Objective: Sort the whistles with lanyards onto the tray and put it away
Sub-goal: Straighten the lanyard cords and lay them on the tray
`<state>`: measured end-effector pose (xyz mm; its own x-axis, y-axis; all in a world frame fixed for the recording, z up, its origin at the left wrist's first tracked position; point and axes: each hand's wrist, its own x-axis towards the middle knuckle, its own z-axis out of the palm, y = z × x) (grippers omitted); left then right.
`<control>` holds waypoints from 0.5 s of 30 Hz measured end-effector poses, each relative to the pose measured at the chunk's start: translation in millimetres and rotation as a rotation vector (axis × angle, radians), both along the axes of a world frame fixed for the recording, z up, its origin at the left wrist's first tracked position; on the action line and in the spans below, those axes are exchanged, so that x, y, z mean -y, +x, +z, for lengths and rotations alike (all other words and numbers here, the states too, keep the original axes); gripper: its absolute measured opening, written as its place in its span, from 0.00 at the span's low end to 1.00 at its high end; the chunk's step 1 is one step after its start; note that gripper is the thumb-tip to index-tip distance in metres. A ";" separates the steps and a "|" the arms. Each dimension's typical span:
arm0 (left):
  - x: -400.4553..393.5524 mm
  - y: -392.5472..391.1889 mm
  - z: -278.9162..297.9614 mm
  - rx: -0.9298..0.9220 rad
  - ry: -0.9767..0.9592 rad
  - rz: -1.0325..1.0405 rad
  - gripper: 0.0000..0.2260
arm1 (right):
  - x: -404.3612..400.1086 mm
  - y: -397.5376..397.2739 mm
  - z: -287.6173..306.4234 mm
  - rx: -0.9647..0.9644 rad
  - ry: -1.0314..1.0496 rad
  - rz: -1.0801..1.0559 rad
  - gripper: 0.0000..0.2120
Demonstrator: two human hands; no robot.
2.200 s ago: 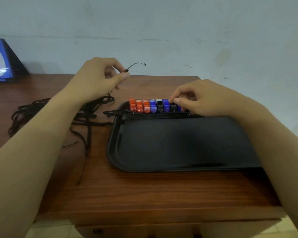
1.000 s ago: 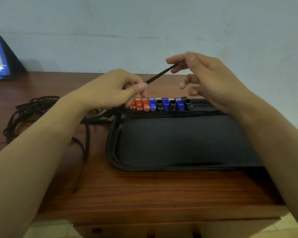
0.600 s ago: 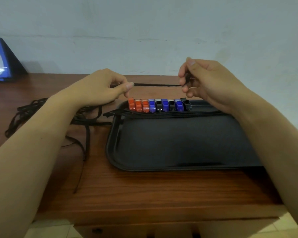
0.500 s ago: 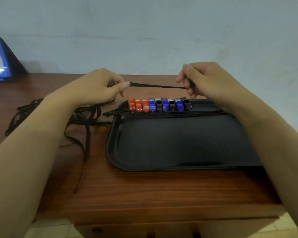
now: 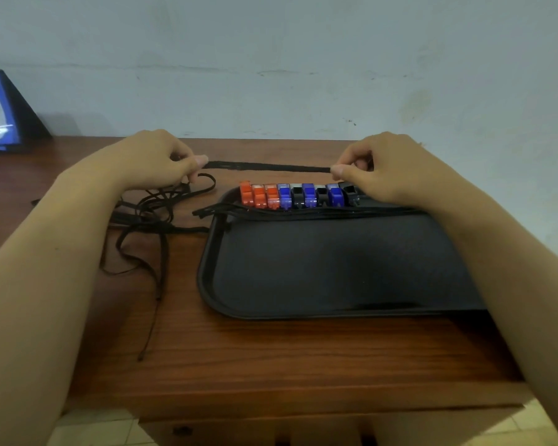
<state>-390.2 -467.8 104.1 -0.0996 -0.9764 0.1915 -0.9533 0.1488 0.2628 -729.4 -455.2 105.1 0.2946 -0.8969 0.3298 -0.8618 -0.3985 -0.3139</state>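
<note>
Both hands pinching one lanyard [image 5: 268, 167], left hand [image 5: 149, 162] and right hand [image 5: 390, 169] holding it taut just above the whistles [image 5: 298, 196] lined along the tray [image 5: 335, 312] far edge. Step in hand: straightening this cord. Next: lay it flat with the bundled cords [image 5: 303, 212] in front of the row; loose tangle [image 5: 149, 214] left of tray still needs sorting.

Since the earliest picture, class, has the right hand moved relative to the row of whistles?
Yes. The right hand has lifted off the row of whistles and now pinches the black lanyard just above the row's right end.
</note>
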 end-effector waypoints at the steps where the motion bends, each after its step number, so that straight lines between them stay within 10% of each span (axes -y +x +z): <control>1: 0.2 1.2 -0.2 0.010 0.014 0.017 0.19 | 2.1 -1.6 0.0 0.006 -0.010 -0.014 0.09; 11: 1.2 5.1 0.8 -0.006 0.009 0.107 0.17 | 12.2 -13.4 -1.8 0.049 -0.058 -0.127 0.09; 15: 3.6 -3.5 1.3 -0.328 -0.048 0.003 0.12 | 13.0 -13.6 -1.0 0.053 -0.061 -0.140 0.08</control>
